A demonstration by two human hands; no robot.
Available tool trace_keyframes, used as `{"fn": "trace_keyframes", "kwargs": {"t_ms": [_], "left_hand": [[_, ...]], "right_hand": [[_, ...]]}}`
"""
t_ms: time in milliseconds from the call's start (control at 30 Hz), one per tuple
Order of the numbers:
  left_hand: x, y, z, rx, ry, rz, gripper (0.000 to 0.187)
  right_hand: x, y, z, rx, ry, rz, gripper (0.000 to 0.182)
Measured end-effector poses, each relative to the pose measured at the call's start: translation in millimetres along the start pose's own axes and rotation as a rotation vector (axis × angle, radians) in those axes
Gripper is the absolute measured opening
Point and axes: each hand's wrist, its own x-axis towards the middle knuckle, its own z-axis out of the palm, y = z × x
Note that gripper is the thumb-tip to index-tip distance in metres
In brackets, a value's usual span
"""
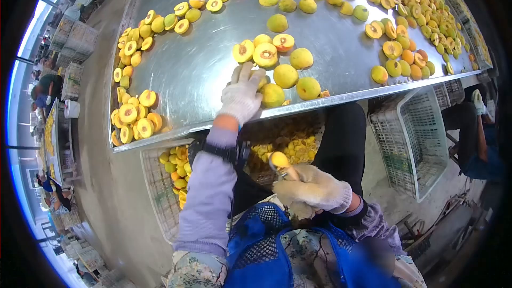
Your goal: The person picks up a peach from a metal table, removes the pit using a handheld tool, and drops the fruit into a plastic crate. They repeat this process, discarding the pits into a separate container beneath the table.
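Left hand, gloved, lies fingers extended on counter, beside clustered peaches. Rightward, nearer the body, tool slants up-left, ringed head toward the counter, yellow piece at its head; right hand, gloved, closes round the handle, apart from the left.

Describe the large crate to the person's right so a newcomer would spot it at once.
Start at the metal table and follow its near edge rightward. Below it stands a pale, lattice-walled crate. Its mouth faces inward view, baring latticed inner walls, whereas the crate at the person's left shows fruit.
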Motion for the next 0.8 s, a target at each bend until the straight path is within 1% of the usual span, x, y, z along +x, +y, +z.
{"fn": "trace_keyframes", "kwargs": {"t_ms": [33, 100, 133, 167, 233, 267, 300, 333, 367, 400, 433, 467, 500, 533, 567, 600, 633, 667, 700, 767, 800], "left_hand": [[11.4, 1.2, -5.9, -0.004, 0.0, 0.003, 0.047], [27.3, 2.6, -17.7, -0.119, -0.307, -0.206, 0.05], [23.7, -5.7, -19.4, -0.287, -0.275, -0.199, 0.05], [15.9, -13.7, -19.0, -0.286, -0.277, -0.195, 0.05], [-9.4, -22.3, -17.2, -1.386, -0.179, -0.386, 0.05], [-21.1, -20.3, -16.3, -1.381, -0.18, -0.394, 0.05], [-32.5, -14.3, -18.7, -1.676, -0.127, -0.391, 0.053], [-43.3, -7.9, -22.4, -1.969, -0.061, -0.38, 0.058], [-51.1, -0.5, -27.8, -1.965, -0.051, -0.385, 0.058], [-56.3, 9.3, -35.3, -1.98, -0.052, -0.303, 0.062], [-59.7, 21.9, -44.7, -1.994, -0.059, -0.217, 0.067], [-63.8, 37.2, -56.6, -1.92, -0.073, -0.243, 0.066], [-65.8, 48.3, -69.9, -1.786, -0.144, -0.343, 0.066], [-70.6, 58.0, -72.6, -1.695, -0.116, -0.345, 0.062], [-74.7, 64.3, -73.0, -1.604, -0.086, -0.348, 0.058], [-77.0, 62.4, -71.9, -1.605, -0.085, -0.348, 0.058], [-80.3, 58.0, -70.3, -1.814, -0.108, -0.356, 0.053], [-82.7, 55.8, -70.0, -2.022, -0.133, -0.361, 0.049], [-83.8, 61.4, -69.8, -2.022, -0.131, -0.361, 0.049], [-85.2, 77.7, -68.5, -2.056, 0.168, -0.201, 0.047], [-87.1, 76.7, -68.5, -2.01, 0.119, -0.186, 0.048]], "right_hand": [[-0.8, 2.7, -2.5, 0.012, 0.089, -0.036, 0.031], [-3.4, 6.3, -8.2, 0.04, 0.089, -0.033, 0.03], [-5.4, 8.2, -9.5, 0.077, 0.05, -0.087, 0.031], [-6.2, 9.0, -11.7, 0.112, 0.009, -0.144, 0.033], [-4.0, 9.3, -16.7, 0.078, 0.032, -0.146, 0.032], [-1.3, 9.6, -18.5, 0.036, 0.05, -0.143, 0.032], [2.8, 10.1, -19.3, 0.039, 0.04, -0.139, 0.032], [7.8, 10.2, -19.0, -0.101, 0.104, -0.114, 0.031], [11.8, 9.0, -17.7, -0.244, 0.17, -0.091, 0.031], [14.2, 6.1, -13.1, -0.328, 0.225, -0.158, 0.029], [17.0, 8.4, -10.9, -0.327, 0.226, -0.16, 0.029], [19.8, 13.8, -9.6, -0.531, 0.336, -0.259, 0.028], [20.6, 17.7, -7.6, -0.734, 0.446, -0.354, 0.027], [14.0, 8.9, -2.7, -0.72, 0.458, -0.328, 0.022], [9.5, 7.4, -1.2, -0.719, 0.461, -0.327, 0.022], [5.5, 7.1, -0.9, -0.502, 0.446, -0.309, 0.023], [2.8, 7.8, -1.3, -0.285, 0.425, -0.289, 0.028], [2.1, 8.9, -3.6, -0.385, 0.484, -0.384, 0.026], [-0.6, 5.6, -1.9, -0.385, 0.483, -0.385, 0.026], [-8.9, -3.2, 2.7, -0.366, 0.384, -0.19, 0.025], [-8.6, -1.1, 4.1, -0.37, 0.381, -0.191, 0.025]]}}
